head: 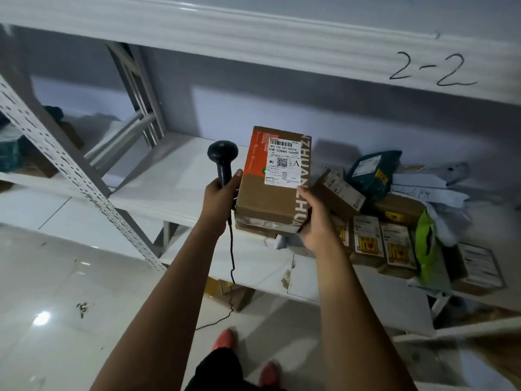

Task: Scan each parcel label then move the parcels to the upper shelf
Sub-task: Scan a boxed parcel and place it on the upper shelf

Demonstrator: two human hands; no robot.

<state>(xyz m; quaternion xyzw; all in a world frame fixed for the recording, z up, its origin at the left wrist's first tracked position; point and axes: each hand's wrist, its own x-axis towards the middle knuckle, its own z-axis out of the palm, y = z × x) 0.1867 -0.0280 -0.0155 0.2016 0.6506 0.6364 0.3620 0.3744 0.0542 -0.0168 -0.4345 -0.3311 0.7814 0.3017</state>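
1. The left grip (pixel 222 190) is wrapping its fingers round the handle of a black scanner (pixel 222 155), holding it upright just to the left of the parcel. The thumb tip is reaching the parcel's left edge.
2. The right grip (pixel 317 218) is clasping the brown cardboard parcel (pixel 265 201) at its lower right corner, with the thumb lying on the front face and the fingers hidden behind the box.
3. The parcel is being held up in front of the lower shelf (pixel 174 176), between the two grips. Its white label (pixel 283 162) is facing the camera, beside an orange panel at the upper left.
4. The scanner's cable (pixel 231 249) is hanging from the handle down to the tiled floor (pixel 84 277).
5. A pile of parcels is lying on the lower shelf to the right. It includes small brown boxes (pixel 366 241) with yellow stickers, a dark green mailer bag (pixel 372 173) and a bright green bag (pixel 425 238).
6. The upper shelf (pixel 253 38) is running across the top of the view, with "2-2" (pixel 434 70) handwritten on its front edge.
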